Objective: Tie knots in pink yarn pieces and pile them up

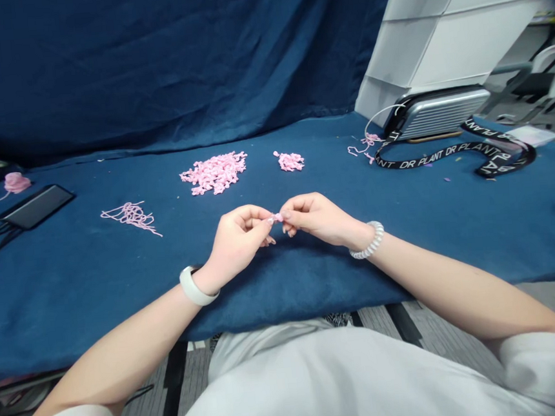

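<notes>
Over blue cloth-covered table [72,303], left hand [234,241] and right hand [313,219] pinch pink yarn [276,218].

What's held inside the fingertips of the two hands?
A small bit of pink cord shows between the left hand and right hand; the fingers cover the rest, so its shape cannot be seen.

A blue-draped table [72,303] carries a pile of pink knots [213,173] and a smaller pile [289,161] at 12 o'clock, a pink tangle [130,217] at 11, a yarn ball [17,183] and phone [37,207] at 10, and a silver case [437,113] and black lanyard [452,154] at 2.
</notes>
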`<state>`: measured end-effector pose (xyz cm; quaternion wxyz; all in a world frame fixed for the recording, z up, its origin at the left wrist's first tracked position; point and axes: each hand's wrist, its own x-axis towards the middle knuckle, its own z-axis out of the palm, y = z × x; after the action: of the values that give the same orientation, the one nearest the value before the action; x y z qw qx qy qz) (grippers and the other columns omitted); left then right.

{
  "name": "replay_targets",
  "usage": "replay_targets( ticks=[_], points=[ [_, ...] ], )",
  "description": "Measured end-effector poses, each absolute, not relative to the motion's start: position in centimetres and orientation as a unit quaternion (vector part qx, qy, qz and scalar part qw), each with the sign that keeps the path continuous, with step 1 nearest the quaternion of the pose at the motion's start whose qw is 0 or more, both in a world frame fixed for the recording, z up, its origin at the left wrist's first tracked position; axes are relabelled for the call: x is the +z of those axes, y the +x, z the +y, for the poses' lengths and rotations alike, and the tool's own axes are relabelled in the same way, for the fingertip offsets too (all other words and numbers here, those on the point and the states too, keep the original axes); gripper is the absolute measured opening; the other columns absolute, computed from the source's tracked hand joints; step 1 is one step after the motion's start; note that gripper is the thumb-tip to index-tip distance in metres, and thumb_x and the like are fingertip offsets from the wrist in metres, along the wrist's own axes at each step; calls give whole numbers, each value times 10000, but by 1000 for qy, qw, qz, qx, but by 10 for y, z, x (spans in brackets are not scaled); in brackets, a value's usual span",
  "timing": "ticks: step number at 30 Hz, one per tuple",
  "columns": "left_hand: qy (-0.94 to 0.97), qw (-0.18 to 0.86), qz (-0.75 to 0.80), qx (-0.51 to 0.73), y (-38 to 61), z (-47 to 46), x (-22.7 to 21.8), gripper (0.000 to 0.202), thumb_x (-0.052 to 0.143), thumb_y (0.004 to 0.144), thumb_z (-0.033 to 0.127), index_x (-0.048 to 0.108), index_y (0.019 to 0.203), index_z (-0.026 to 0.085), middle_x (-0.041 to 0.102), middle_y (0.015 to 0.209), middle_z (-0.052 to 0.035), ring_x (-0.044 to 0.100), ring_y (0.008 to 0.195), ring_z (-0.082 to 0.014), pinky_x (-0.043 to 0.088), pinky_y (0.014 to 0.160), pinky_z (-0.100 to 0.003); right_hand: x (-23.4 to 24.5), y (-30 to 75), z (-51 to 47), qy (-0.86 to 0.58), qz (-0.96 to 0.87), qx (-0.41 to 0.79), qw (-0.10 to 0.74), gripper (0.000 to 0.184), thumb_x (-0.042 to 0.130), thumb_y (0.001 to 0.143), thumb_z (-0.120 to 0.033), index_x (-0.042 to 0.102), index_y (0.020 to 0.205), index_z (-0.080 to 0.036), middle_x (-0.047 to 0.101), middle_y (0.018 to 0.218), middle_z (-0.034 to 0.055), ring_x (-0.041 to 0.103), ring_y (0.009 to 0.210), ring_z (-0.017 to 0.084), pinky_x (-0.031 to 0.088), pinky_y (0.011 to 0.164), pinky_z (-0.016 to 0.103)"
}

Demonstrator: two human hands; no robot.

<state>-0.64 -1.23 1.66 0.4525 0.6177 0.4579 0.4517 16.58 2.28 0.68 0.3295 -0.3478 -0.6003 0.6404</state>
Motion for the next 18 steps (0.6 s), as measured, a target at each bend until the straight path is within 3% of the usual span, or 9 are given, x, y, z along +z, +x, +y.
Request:
replay_targets(
  ticks=[10, 18],
  points=[
    [618, 470, 458, 434, -7, -11, 15, 203, 618, 752, 295, 561, 810, 109, 593, 562, -2, 600, 513, -115, 495, 523, -201, 7, 166, 23, -351, -608, 635, 324, 490, 667, 619, -502, 560, 787, -54, 563, 634, -1, 515, 535, -22, 442, 552, 93],
    [618, 464, 472, 424, -6, -12, 17, 177, 587, 757, 275, 525, 703, 118, 577, 529, -6, 598, 508, -118, 485, 521, -201, 8, 166, 21, -349, -623, 628, 309, 477, 649, 641, -499, 564, 777, -50, 574, 643, 7, 529, 547, -17, 451, 561, 93]
  ],
)
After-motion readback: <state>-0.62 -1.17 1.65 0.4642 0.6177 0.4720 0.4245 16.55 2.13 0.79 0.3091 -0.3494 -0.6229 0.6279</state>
